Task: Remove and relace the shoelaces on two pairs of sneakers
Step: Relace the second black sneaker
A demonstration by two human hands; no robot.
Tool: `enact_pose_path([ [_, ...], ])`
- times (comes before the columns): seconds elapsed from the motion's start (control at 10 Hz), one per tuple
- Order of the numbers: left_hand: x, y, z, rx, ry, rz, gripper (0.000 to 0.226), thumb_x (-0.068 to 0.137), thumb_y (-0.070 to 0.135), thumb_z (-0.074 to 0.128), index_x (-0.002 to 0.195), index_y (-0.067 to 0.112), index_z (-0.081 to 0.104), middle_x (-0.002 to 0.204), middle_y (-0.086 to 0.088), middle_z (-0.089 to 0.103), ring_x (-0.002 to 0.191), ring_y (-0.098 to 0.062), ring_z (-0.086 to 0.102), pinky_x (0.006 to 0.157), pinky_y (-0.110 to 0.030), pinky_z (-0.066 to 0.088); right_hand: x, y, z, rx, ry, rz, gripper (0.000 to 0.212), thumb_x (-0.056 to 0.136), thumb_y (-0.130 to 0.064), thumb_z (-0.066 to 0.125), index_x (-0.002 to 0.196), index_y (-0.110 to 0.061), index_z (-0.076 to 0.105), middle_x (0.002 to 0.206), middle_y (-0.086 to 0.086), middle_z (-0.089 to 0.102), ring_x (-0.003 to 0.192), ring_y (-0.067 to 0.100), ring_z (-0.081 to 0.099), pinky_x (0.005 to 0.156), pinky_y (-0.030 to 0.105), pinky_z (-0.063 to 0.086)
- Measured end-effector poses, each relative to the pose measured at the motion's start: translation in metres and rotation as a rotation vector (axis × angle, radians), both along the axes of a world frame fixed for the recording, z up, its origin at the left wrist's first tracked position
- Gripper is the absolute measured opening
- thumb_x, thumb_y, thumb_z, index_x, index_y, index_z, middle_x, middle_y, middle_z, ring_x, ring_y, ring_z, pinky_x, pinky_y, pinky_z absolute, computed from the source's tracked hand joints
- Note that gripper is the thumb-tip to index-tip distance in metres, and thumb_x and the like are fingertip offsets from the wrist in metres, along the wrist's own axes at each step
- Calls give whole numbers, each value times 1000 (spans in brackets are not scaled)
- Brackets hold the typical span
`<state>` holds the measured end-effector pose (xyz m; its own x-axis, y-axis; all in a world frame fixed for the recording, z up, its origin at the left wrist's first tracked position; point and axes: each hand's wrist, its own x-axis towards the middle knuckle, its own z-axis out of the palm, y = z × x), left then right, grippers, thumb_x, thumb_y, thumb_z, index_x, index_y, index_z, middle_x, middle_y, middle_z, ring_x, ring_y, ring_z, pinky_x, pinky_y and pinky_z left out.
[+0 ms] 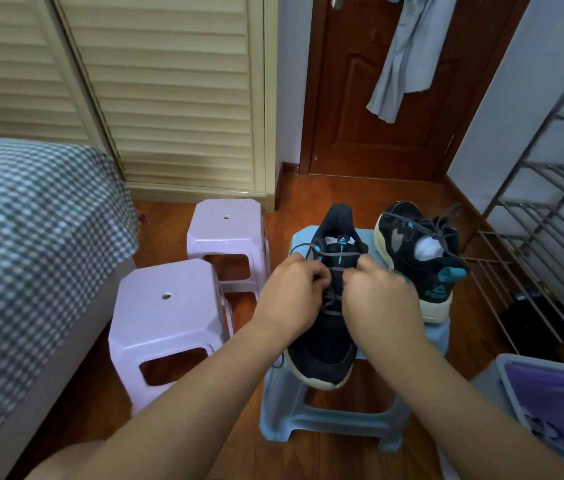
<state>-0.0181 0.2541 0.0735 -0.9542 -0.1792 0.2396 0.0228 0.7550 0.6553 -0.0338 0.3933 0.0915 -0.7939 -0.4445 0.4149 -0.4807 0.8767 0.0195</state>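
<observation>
While the black sneaker [325, 344] sits on the blue stool [308, 420], toe toward me, my left hand [291, 292] and right hand [377, 299] curl over its middle, each seemingly pinching the grey lace [334, 311]. Its mate [422, 261] lies tipped just beside.

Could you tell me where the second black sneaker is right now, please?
In the head view it sits right of centre on the blue stool, tipped on its side, just right of the sneaker both hands are lacing: second sneaker.
</observation>
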Motion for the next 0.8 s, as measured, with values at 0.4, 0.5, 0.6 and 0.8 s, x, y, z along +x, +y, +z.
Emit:
enact_pose_path([
  [0.4,1,-11,0,-17,-3,-24,12,100,27,59,97,31,70,94,11,49,88,-7,48,70,-15,34,-3,0,-11,-152,81,83,23,72,-2,77,68,-10,56,78,5,51,57,28,54,45,39,48],
  [0.5,5,-17,1,-71,-5,-48,14,102,34,56,104,33,69,98,13,49,91,-7,49,78,-23,40,-9,28,0,-274,-8,11,12,92,-13,62,80,-10,63,91,2,49,66,22,54,59,36,49],
  [0.6,7,-20,3,-30,-43,-100,24,104,42,49,108,32,71,103,9,54,98,-10,54,87,-28,46,-24,68,36,-865,-238,-195,13,98,-14,57,88,-21,62,106,-3,53,82,18,65,81,37,55],
  [0.8,10,-25,1,-103,-127,-165,38,82,67,65,110,42,56,107,13,48,107,-12,50,96,-39,49,-21,66,58,-1910,-1051,116,17,105,-19,43,90,-15,50,68,1,51,53,8,50,51,23,46],
])
